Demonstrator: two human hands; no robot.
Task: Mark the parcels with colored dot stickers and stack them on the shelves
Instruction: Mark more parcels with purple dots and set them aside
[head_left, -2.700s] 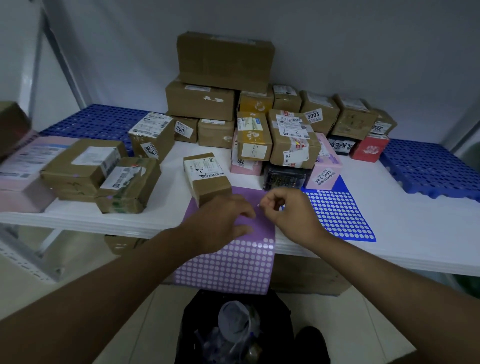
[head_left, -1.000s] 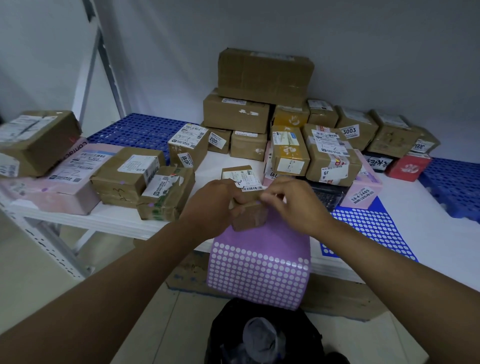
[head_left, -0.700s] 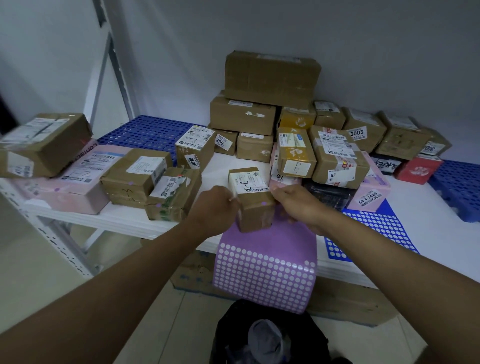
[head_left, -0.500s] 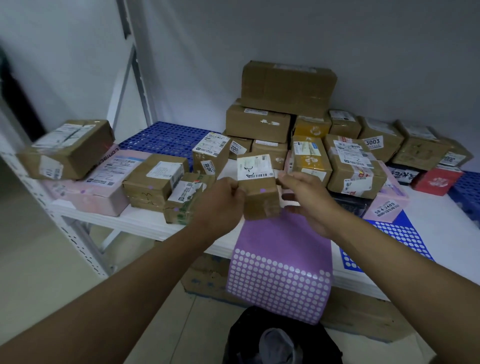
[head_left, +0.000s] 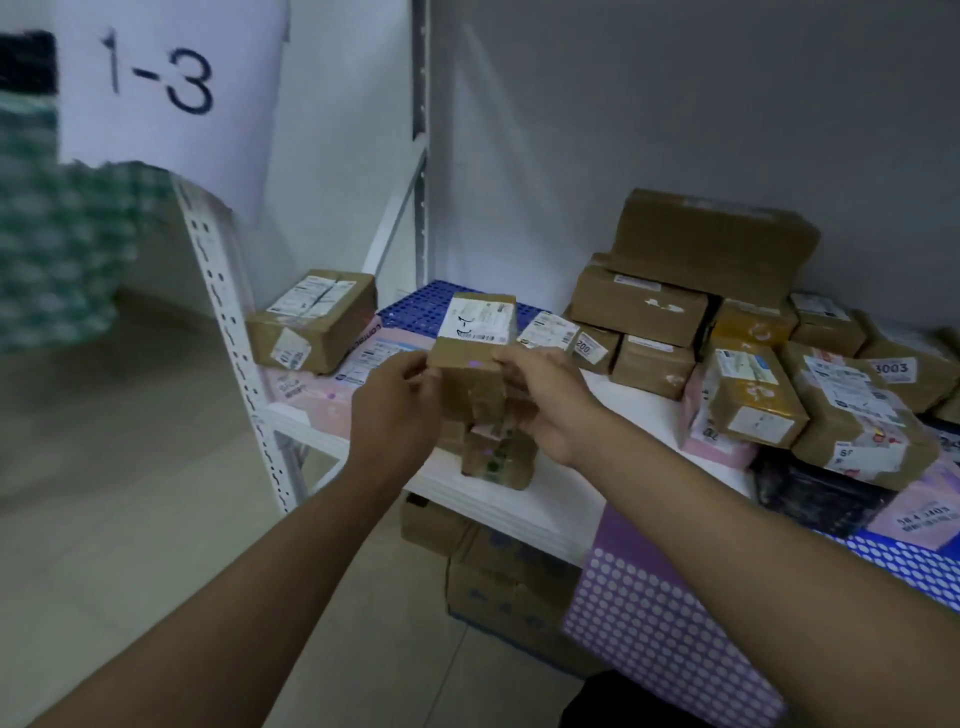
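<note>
A small brown parcel (head_left: 475, 358) with a white label on top and a purple dot on its front is held in the air above the white shelf (head_left: 498, 499). My left hand (head_left: 395, 410) grips its left side and my right hand (head_left: 545, 402) grips its right side. Below it another small parcel (head_left: 498, 457) lies on the shelf, partly hidden by my hands. The purple dot sticker sheet (head_left: 654, 623) hangs over the shelf's front edge at the lower right, with the blue sticker sheet (head_left: 904, 566) beside it.
A pile of brown, yellow and pink parcels (head_left: 727, 332) fills the shelf's right and back. One brown parcel (head_left: 311, 319) lies on a pink one at the left, by the white upright (head_left: 234, 343). A paper sign reading 1-3 (head_left: 161, 78) hangs at upper left. Cartons (head_left: 498, 582) stand under the shelf.
Both hands have lifted the small parcel off the purple sheet and carried it left, toward the shelf's left end. The view has swung left, and the 1-3 sign has come into sight.
</note>
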